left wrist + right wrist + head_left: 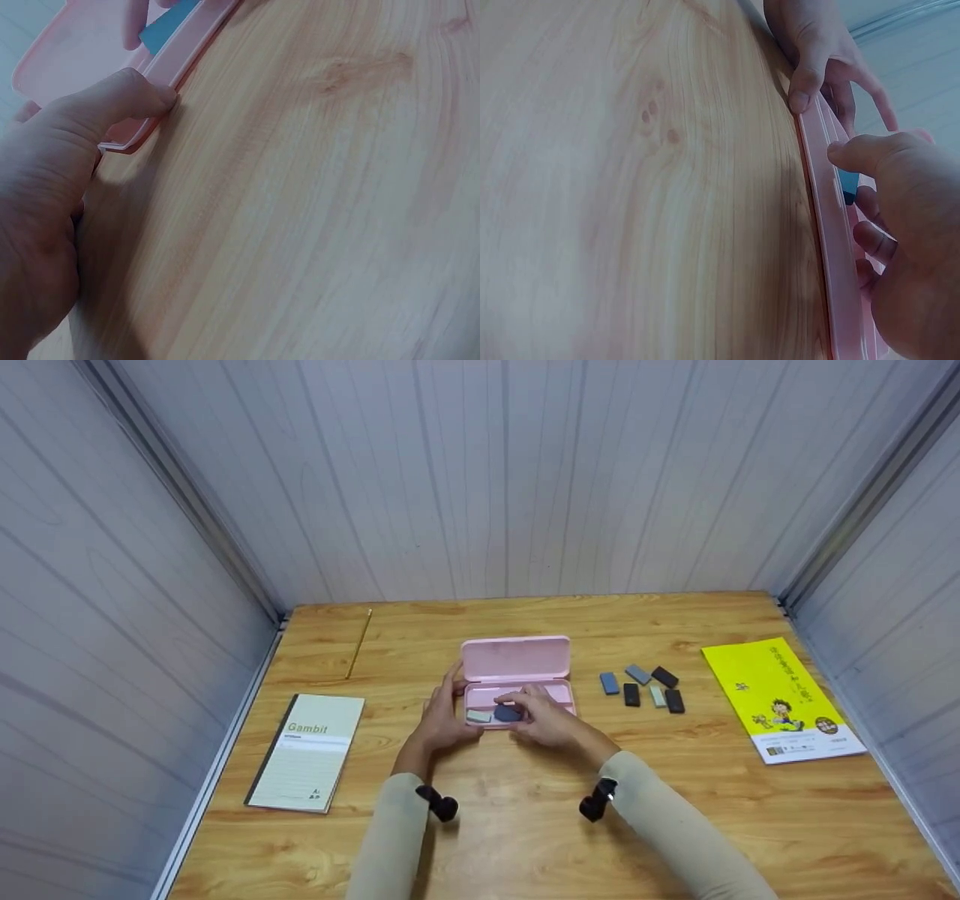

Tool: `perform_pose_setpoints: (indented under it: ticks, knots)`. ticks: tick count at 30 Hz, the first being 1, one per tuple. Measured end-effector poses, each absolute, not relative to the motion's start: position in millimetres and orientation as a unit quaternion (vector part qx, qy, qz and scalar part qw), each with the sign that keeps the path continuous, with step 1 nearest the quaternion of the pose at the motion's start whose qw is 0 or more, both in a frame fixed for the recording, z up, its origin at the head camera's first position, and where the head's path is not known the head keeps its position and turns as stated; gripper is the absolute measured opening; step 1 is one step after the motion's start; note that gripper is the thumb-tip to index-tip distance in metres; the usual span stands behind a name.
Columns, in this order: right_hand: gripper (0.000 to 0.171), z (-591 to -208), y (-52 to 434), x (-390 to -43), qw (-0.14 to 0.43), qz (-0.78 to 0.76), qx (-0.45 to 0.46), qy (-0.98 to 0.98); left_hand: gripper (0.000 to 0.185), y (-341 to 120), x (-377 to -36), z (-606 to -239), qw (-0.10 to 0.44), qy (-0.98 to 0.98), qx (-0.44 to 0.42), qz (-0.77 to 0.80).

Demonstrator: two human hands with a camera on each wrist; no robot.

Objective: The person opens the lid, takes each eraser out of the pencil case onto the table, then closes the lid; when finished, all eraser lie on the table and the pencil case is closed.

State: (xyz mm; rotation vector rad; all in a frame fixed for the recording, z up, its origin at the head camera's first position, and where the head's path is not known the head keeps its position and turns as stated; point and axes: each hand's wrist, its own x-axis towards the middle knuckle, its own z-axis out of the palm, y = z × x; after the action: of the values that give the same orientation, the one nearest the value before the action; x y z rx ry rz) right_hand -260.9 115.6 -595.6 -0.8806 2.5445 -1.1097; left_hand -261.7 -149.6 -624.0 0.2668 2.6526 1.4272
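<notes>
in the middle of the head view a pink case (516,660) lies open on the wooden table (525,825), with its lid standing up at the back. two little blocks are in it already: a pale grey block (478,716) at the left end, and a dark blue block (508,712) just beside it. the right hand (546,718) pinches the dark blue block with curled fingers and holds it low inside the case. i think it is being put in, so that one is almost done.

six more small blocks (643,688) lie on the table to the right of the case, well apart from both hands. some are dark, some grey, one is blue. it looks like a small part of the work is done and most of it is left.

the left hand (442,718) is at the left end of the case. in the left wrist view its thumb (124,94) is curled onto the front rim of the case, at the upper left of the frame, so it seems to hold the case steady. both arms reach forward from the bottom of the head view, with the wrists low over the table.

a notebook (309,751) lies at the left of the head view, a yellow booklet (780,699) at the right, and a thin stick (359,643) at the upper left of the table.
</notes>
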Motion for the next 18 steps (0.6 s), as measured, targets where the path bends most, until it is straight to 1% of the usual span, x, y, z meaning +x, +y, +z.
perform_pose_setpoints:
  ticks: [3,4,9,18]
  knots:
    - [0.043,-597.3,117.7,-262.2,0.094,-0.386,-0.306,0.865,0.139,-149.4,-261.2,-623.9,0.053,0.875,0.092,0.472]
    - [0.042,-592.9,117.2,-260.6,0.098,-0.388,-0.298,0.867,0.139,-149.5,-261.0,-623.9,0.05,0.876,0.093,0.471]
    - [0.033,-591.2,118.3,-261.0,0.08,-0.387,-0.294,0.87,0.138,-149.0,-260.0,-623.3,0.049,0.88,0.093,0.463]
    - [0.025,-594.4,115.2,-262.1,0.067,-0.394,-0.264,0.878,0.138,-148.8,-260.9,-622.4,0.061,0.879,0.081,0.466]
